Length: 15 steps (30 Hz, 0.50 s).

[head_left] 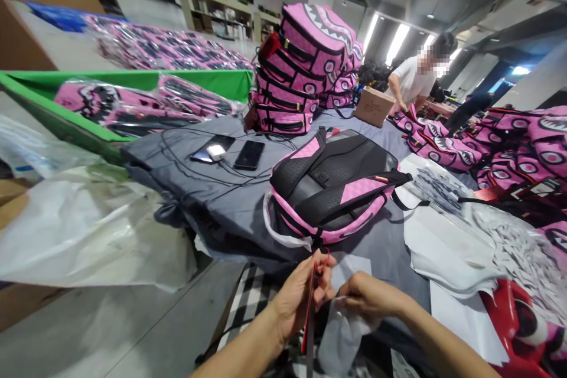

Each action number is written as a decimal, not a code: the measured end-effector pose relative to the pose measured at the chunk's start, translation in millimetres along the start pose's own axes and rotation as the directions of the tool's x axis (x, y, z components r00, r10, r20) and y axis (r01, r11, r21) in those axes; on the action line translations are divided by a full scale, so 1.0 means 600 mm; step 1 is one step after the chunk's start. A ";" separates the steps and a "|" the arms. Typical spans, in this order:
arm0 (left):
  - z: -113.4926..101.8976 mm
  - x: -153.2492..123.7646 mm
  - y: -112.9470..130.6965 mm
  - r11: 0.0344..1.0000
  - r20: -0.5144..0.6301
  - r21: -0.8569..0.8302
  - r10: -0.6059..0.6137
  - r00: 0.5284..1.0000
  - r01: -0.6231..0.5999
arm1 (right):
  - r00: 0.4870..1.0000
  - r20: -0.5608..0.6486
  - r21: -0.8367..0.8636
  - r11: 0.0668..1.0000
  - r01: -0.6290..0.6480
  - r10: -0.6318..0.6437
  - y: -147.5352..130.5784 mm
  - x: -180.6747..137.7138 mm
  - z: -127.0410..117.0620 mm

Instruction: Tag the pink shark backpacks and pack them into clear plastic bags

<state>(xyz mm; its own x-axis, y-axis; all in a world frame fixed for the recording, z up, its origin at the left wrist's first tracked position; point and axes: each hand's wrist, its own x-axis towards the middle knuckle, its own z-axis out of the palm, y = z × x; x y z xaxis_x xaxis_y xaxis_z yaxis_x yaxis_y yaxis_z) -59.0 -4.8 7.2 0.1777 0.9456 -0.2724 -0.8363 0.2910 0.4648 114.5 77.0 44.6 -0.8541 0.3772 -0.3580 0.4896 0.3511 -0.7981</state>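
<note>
My left hand (303,292) is closed at the near edge of the cloth-covered table. Its fingers grip a thin red-and-dark flat piece (309,322), seen almost edge-on, and a red cord (328,256) loops at the fingertips. Just to the right, my right hand (365,295) is closed on a thin whitish translucent bag (339,339) that hangs down. Beyond both hands a pink and black backpack (336,183) lies with its straps up, its near end by my left fingertips. A white strip (277,224) curves along its left side.
Two phones (249,155) and cables lie left of the backpack. Behind stands a stack of pink backpacks (287,82). White sheets (436,236) and a red object (509,313) are on the right. A green-lined bin (33,97) holds wrapped bags. Another person (414,80) works at the far right.
</note>
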 end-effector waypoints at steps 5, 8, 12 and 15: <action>-0.017 0.001 -0.031 0.787 -0.042 0.585 0.271 0.962 -0.196 | 0.842 -0.539 0.080 0.995 0.064 -0.011 0.013 0.059 -0.014; -0.037 0.010 -0.049 0.458 0.004 0.850 0.488 0.873 -0.260 | 0.784 -0.620 0.092 0.991 0.094 -0.017 0.011 0.070 -0.007; -0.047 0.017 -0.062 0.333 0.063 0.879 0.629 0.775 -0.342 | 0.733 -0.680 0.178 0.968 0.175 -0.007 0.002 0.081 0.025; -0.048 0.005 -0.057 0.186 0.188 0.908 0.620 0.761 -0.376 | 0.691 -0.723 0.188 0.968 0.169 0.019 -0.007 0.091 0.044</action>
<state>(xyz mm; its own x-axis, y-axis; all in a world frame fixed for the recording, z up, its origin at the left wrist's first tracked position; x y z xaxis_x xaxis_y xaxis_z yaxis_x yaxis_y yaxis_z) -45.0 -16.1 -33.9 -0.2859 0.9278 0.2396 0.2481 -0.1698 0.9537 61.4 73.7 15.6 -0.4539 0.8868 0.0876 0.2961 0.2428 -0.9238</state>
